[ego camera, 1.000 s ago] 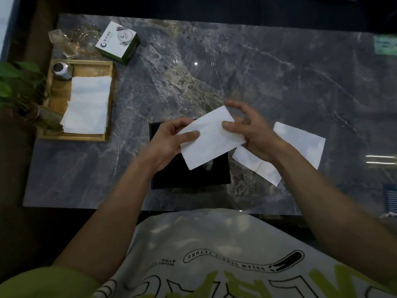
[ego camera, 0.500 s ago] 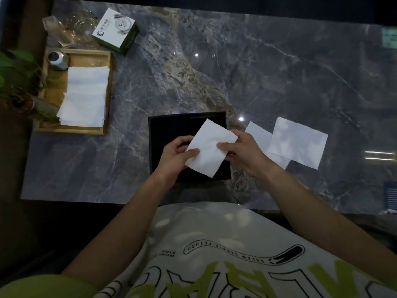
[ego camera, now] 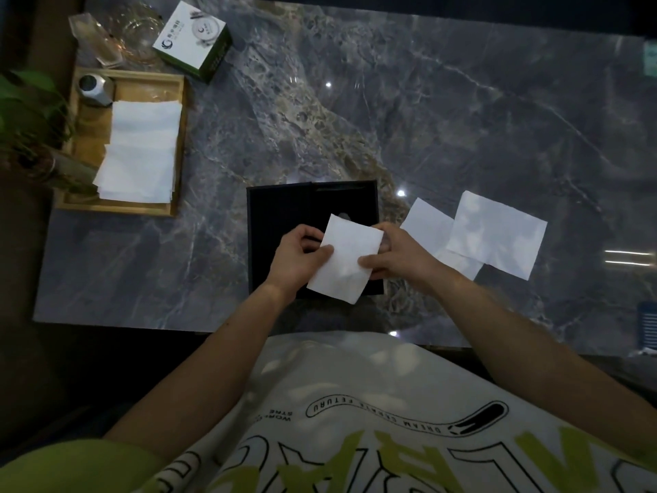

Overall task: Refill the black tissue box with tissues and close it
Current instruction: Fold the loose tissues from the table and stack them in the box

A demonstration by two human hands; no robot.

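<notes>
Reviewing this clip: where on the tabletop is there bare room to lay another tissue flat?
Free: the wide marble stretch beyond the black box and the two loose tissues, and the strip between the wooden tray and the box. Crowded: the far-left corner, with glassware, a green-and-white carton and the tray's tissue stack.

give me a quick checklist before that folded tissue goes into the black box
1. Both hands hold the folded tissue: ok, left hand and right hand each have a grip on an edge.
2. Tissue sits over the black tissue box: ok.
3. Box open to receive it: cannot tell, the top is too dark.
4. Tissue folded flat: ok.
5. More tissues ready: ok, loose sheets right of the box, a stack on the wooden tray.
</notes>
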